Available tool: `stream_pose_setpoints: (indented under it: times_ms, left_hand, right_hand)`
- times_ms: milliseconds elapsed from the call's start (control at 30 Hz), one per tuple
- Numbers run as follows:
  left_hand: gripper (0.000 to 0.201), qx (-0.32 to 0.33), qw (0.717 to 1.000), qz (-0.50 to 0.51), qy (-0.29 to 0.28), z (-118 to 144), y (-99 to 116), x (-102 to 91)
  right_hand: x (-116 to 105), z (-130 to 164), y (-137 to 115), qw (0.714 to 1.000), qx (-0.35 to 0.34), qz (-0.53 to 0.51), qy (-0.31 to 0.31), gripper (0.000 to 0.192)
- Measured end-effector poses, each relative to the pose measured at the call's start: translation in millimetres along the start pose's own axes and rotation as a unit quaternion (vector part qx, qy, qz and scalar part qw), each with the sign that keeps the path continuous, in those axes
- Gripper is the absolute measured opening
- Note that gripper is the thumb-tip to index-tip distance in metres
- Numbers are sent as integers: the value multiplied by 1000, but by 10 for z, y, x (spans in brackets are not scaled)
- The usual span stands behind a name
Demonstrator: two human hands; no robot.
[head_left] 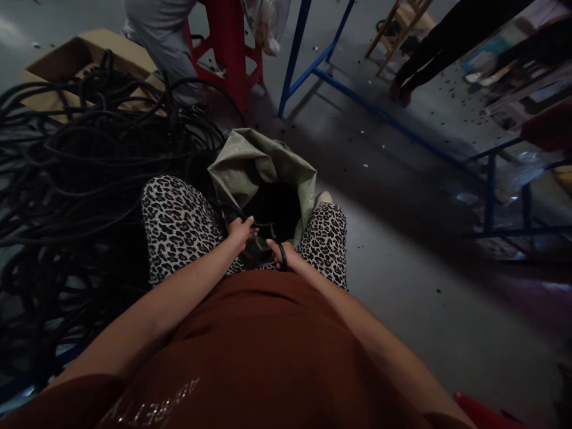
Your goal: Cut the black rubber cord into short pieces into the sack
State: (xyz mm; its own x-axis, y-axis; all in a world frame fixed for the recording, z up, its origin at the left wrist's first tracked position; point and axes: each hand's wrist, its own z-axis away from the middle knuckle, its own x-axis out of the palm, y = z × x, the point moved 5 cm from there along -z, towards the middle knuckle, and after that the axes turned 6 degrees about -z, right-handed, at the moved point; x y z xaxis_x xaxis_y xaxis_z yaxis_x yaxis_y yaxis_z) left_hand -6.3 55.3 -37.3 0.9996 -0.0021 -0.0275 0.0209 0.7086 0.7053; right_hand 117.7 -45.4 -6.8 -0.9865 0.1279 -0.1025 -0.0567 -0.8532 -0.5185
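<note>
My left hand (242, 230) grips a black cable (263, 226) between my knees, just over the mouth of a green woven sack (250, 164). My right hand (282, 255) is closed around a black-handled tool that looks like scissors (281, 254), its tip close to the same cable. Both hands sit between my legs in leopard-print trousers (176, 223). A big tangle of black cable (75, 179) lies on my left and runs towards the left hand. The sack's inside is dark.
A cardboard box (89, 56) lies behind the cable pile. A red stool (232, 50) and another person's legs (163, 33) are at the back. A blue metal frame (357, 95) crosses the grey floor; a second person's leg (429, 59) stands far right.
</note>
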Motion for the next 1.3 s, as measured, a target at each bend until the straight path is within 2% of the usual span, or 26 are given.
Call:
stream_pose_setpoints:
  times_ms: [133, 300, 433, 533, 667, 833, 1067, 1300]
  left_hand:
    - [14, 7, 1000, -12, 13, -10, 8, -13]
    - [15, 16, 1000, 8, 19, -9, 26, -28]
    - [14, 18, 999, 33, 17, -7, 53, -26]
    - [14, 20, 998, 52, 11, -12, 67, -11]
    - [12, 19, 998, 64, 4, -14, 59, 9]
    - [18, 6, 998, 60, -8, 9, 30, 27]
    - [22, 3, 999, 43, -16, 54, 33, 38]
    - [19, 4, 999, 31, -19, 75, 49, 44]
  right_hand:
    - [-13, 21, -19, 1000, -3, 15, 9, 45]
    - [-31, 41, -6, 999, 12, -34, 20, 46]
    - [11, 57, 28, 998, 34, -44, -21, 49]
    - [38, 75, 9, 998, 23, -25, -50, 51]
    - [49, 120, -46, 998, 7, 5, -60, 52]
    - [81, 112, -40, 997, 10, -21, -74, 51]
    - [92, -86, 87, 998, 20, -34, -53, 53]
    - [91, -76, 58, 998, 33, -31, -42, 54]
